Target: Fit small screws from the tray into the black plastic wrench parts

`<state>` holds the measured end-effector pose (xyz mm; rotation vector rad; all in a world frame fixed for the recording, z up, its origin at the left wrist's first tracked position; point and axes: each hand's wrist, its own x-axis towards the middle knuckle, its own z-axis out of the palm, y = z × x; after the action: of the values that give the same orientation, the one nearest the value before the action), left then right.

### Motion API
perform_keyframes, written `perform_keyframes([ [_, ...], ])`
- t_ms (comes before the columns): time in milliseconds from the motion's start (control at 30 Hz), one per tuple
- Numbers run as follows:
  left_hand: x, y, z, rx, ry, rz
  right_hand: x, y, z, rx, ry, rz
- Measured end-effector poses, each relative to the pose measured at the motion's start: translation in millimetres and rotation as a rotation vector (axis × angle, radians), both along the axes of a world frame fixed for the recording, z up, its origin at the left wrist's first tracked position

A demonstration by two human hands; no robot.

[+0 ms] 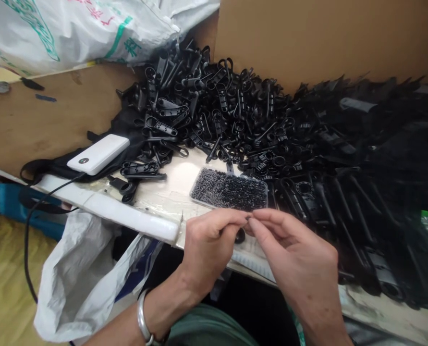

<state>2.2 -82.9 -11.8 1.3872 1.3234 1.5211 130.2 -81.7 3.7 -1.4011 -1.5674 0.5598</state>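
Note:
My left hand point(208, 250) is closed, thumb against curled fingers, around a black plastic part whose rounded end point(240, 236) shows between my hands; most of it is hidden. Its fingertips meet those of my right hand point(296, 254), which pinches a tiny dark piece point(248, 218) too small to make out fully. Just beyond the fingertips lies a clear shallow box point(230, 188) filled with tiny black and shiny pieces. Behind it rises a big heap of black plastic parts point(217, 110) with ring-shaped ends and flat arms.
A white power bank point(98, 154) with a black cable rests on dark cloth at the left. Cardboard walls point(325, 43) stand behind the heap. An open white sack point(77, 274) hangs below the table's padded front edge point(127, 211). More black parts point(361, 216) cover the right side.

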Motion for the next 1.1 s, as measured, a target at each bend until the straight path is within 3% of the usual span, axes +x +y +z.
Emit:
perform_keyframes([
  [133, -1.1, -3.2, -3.9, 0.069, 0.067, -0.037, -1.4, 1.4, 3.6, -0.063, 0.072, 0.018],
  [367, -3.0, -6.1, -9.0, 0.095, 0.181, -0.07, -3.7, 3.6, 1.5, -0.075, 0.01, 0.016],
  [600, -40.0, -5.9, -6.1, 0.201, 0.709, -0.205, 10.8, -0.3, -3.7, -0.099, -0.024, -0.008],
  [733, -52.0, -4.4, -9.3, 0.046, 0.973, -0.319, 19.5, -9.5, -20.8, -0.091, -0.18, 0.022],
  [867, -45.1, -7.3, -12.6, -0.044, 1.02, -0.361, 19.6, -17.1, -33.1, -0.038, -0.291, 0.038],
  [1100, -38.5, -15.7, -17.0, -0.06, 0.96, -0.323, 15.3, -19.5, -35.2, 0.178, -0.421, 0.124],
])
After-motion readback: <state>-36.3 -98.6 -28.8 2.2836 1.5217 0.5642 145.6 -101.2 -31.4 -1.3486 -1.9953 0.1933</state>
